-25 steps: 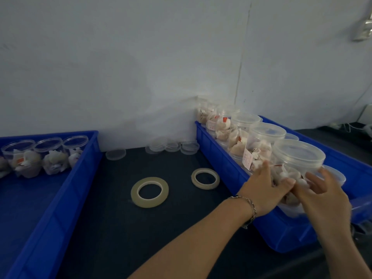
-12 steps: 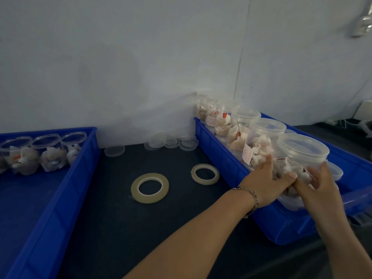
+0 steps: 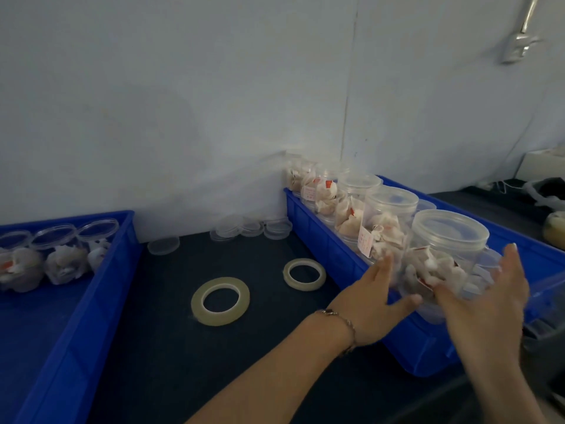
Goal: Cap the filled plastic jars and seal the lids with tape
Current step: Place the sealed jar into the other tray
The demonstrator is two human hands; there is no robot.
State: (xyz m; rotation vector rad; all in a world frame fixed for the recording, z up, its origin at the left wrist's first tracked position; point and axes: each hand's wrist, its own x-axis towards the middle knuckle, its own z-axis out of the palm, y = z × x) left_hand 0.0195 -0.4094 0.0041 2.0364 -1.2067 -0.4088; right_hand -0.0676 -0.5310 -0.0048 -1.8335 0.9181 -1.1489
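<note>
We see a dim scene with a cool bluish cast and soft, even light; no source shows. A broad faint shadow lies on the wall above the mat, which reads nearly black with little detail. Both hands are smeared by motion blur, the right hand more than the left hand, and the jar between them is soft. Weak sheen sits on the lids and on the metal fitting at top right. The wide lens bends the tray edges outward near the borders. The tape rolls stay fairly sharp.
</note>
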